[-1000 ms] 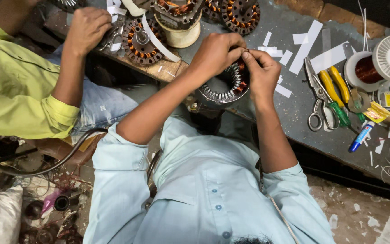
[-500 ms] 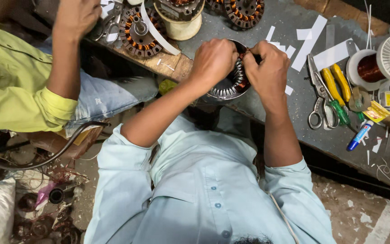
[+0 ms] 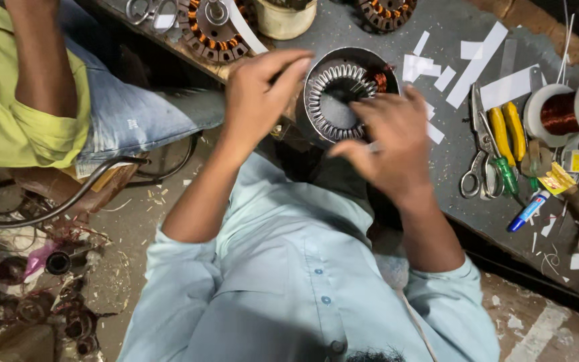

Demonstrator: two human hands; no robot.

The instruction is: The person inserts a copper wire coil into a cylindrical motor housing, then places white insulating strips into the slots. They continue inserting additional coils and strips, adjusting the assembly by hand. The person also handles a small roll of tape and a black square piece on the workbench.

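Head view: stator point(image 3: 343, 94) between both hands' grip.

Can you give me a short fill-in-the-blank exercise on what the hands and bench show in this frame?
1. Both hands work at a round slotted metal ring, a motor ____.
2. The left hand rests on the ring's outer ____.
3. Beside the scissors lie pliers with ____ handles.
4. The spool at the right is wound with ____ wire.

Missing words: stator; rim; yellow; copper
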